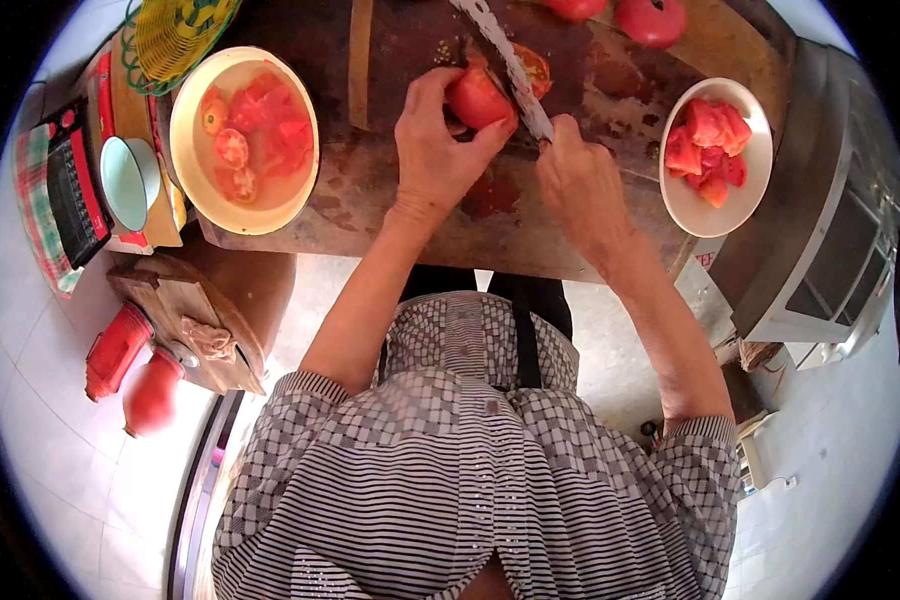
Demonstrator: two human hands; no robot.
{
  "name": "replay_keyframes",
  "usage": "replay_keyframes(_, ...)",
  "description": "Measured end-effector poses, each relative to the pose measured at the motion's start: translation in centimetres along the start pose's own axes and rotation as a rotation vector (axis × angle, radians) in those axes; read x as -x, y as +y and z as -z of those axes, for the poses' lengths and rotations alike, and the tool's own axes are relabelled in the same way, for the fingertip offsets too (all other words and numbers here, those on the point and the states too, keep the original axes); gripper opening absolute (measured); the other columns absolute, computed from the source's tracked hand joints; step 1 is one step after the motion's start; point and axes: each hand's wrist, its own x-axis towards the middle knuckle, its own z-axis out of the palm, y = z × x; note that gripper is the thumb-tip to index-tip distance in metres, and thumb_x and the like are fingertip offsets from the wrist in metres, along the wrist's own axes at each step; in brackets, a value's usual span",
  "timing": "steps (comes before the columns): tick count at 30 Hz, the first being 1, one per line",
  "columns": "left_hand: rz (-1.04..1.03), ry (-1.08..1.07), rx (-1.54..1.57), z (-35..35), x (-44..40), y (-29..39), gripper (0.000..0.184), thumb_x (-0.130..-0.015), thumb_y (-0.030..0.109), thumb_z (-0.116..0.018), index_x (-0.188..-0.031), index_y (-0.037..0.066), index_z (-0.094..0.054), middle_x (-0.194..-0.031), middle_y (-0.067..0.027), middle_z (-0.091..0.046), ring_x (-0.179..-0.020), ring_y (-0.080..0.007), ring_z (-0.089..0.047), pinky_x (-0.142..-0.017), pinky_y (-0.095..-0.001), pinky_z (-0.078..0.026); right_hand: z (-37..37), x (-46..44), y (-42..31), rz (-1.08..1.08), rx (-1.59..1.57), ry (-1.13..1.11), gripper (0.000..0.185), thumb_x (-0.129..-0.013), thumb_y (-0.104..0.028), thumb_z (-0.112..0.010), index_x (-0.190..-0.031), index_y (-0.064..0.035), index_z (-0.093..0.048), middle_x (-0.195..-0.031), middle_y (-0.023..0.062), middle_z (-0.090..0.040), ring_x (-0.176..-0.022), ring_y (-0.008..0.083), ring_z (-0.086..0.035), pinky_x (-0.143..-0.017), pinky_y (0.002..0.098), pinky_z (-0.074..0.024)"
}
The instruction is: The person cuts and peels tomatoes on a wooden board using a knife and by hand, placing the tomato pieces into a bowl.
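My left hand (440,145) is closed around a red tomato (477,98), pressing it to the dark wet wooden table (370,190). In my right hand (582,180) is a knife (505,68), gripped by its handle. The long blade slants up and to the left, along the right side of the tomato. Just beyond the blade lies a cut tomato piece (536,72) with its inside showing. Whether the blade is in the tomato or beside it, I cannot tell. Seeds and juice are scattered on the wood nearby.
On the left, a cream basin (183,130) holds tomato pieces in liquid. A white bowl (675,205) of tomato chunks stands on the right. Whole tomatoes (652,20) lie at the far edge. A green-yellow basket (182,38) and a light-blue bowl (130,183) are at far left.
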Motion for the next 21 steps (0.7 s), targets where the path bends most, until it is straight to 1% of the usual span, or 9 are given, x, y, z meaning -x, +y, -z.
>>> replay_keyframes(3, 0.053, 0.018, -0.032, 0.1, -0.2, -0.5, 0.055, -0.067, 0.014, -0.079, -0.114, 0.000, -0.055, -0.112, -0.0155, -0.056, -0.094, -0.0246, -0.062, -0.072, -0.0303, -0.055, -0.1, 0.4, -0.2, -0.012, -0.053, 0.056, 0.014, -0.087, -0.006, -0.053, -0.094, -0.0002, -0.043, -0.063, 0.0264, -0.053, -0.063, 0.0472, -0.055, -0.054, 0.0497, -0.0422)
replay_keyframes(5, 0.140, 0.004, 0.056, 0.3, -0.1, -0.5, 0.054, -0.068, 0.013, -0.079, -0.115, -0.001, -0.055, -0.112, -0.0138, -0.057, -0.096, -0.0214, -0.061, -0.074, -0.0291, -0.055, 0.2, 0.8, -0.3, -0.012, -0.044, 0.103, 0.013, -0.087, -0.006, -0.053, -0.094, -0.0005, -0.044, -0.062, 0.0252, -0.053, -0.061, 0.0467, -0.054, -0.053, 0.0480, -0.0422)
replay_keyframes(8, 0.235, -0.001, 0.180, 0.7, 0.5, -0.4, 0.052, -0.070, 0.008, -0.078, -0.116, -0.002, -0.055, -0.112, -0.0107, -0.057, -0.099, -0.0170, -0.059, -0.079, -0.0276, -0.055, 1.2, 2.3, -0.2, -0.038, -0.097, 0.061, 0.013, -0.086, -0.005, -0.053, -0.095, -0.0007, -0.045, -0.062, 0.0243, -0.053, -0.061, 0.0461, -0.055, -0.051, 0.0468, -0.0423)
replay_keyframes(9, 0.262, -0.003, 0.220, 0.8, 0.7, -0.4, 0.052, -0.071, 0.006, -0.078, -0.117, -0.002, -0.055, -0.113, -0.0096, -0.057, -0.100, -0.0156, -0.059, -0.081, -0.0272, -0.054, 1.5, 2.8, -0.4, 0.000, -0.030, 0.054, 0.013, -0.084, -0.004, -0.054, -0.092, -0.0013, -0.044, -0.061, 0.0235, -0.054, -0.059, 0.0438, -0.057, -0.050, 0.0465, -0.0437)
replay_keyframes(11, 0.298, 0.005, 0.305, 0.9, 0.9, -0.2, 0.051, -0.071, 0.003, -0.077, -0.117, -0.003, -0.055, -0.113, -0.0087, -0.057, -0.101, -0.0151, -0.058, -0.083, -0.0269, -0.054, 1.9, 3.5, -0.7, 0.074, 0.107, 0.041, 0.013, -0.079, -0.003, -0.056, -0.084, -0.0024, -0.044, -0.059, 0.0218, -0.057, -0.057, 0.0393, -0.061, -0.047, 0.0458, -0.0467)
replay_keyframes(12, 0.316, 0.009, 0.346, 0.9, 1.0, -0.2, 0.051, -0.071, 0.002, -0.077, -0.116, -0.003, -0.055, -0.113, -0.0082, -0.057, -0.101, -0.0148, -0.058, -0.084, -0.0267, -0.053, 1.9, 3.8, -0.7, 0.101, 0.128, 0.043, 0.013, -0.078, -0.003, -0.056, -0.083, -0.0027, -0.044, -0.058, 0.0212, -0.056, -0.056, 0.0385, -0.061, -0.046, 0.0452, -0.0468)
replay_keyframes(14, 0.319, -0.005, 0.319, 1.0, 1.1, -0.2, 0.052, -0.070, 0.003, -0.079, -0.116, -0.003, -0.055, -0.113, -0.0083, -0.057, -0.101, -0.0152, -0.057, -0.084, -0.0270, -0.053, 1.9, 4.5, -0.9, 0.156, 0.171, 0.045, 0.013, -0.077, -0.002, -0.055, -0.082, -0.0033, -0.044, -0.058, 0.0202, -0.056, -0.055, 0.0369, -0.062, -0.045, 0.0438, -0.0470)
replay_keyframes(17, 0.298, -0.015, 0.343, 1.0, 1.3, -1.0, 0.053, -0.069, 0.004, -0.080, -0.116, -0.003, -0.056, -0.112, -0.0084, -0.057, -0.101, -0.0155, -0.057, -0.084, -0.0271, -0.053, 2.5, 5.2, -1.9, 0.085, 0.187, -0.068, 0.014, -0.075, 0.000, -0.055, -0.082, -0.0035, -0.043, -0.060, 0.0200, -0.057, -0.054, 0.0369, -0.062, -0.046, 0.0443, -0.0479)
replay_keyframes(21, 0.324, -0.016, 0.402, 1.1, 1.3, -1.3, 0.053, -0.069, 0.006, -0.081, -0.114, -0.003, -0.056, -0.111, -0.0080, -0.057, -0.100, -0.0155, -0.058, -0.084, -0.0267, -0.053, 2.7, 5.1, -2.2, 0.079, 0.167, -0.086, 0.013, -0.076, 0.001, -0.054, -0.082, -0.0035, -0.043, -0.063, 0.0197, -0.058, -0.055, 0.0387, -0.061, -0.047, 0.0454, -0.0494)
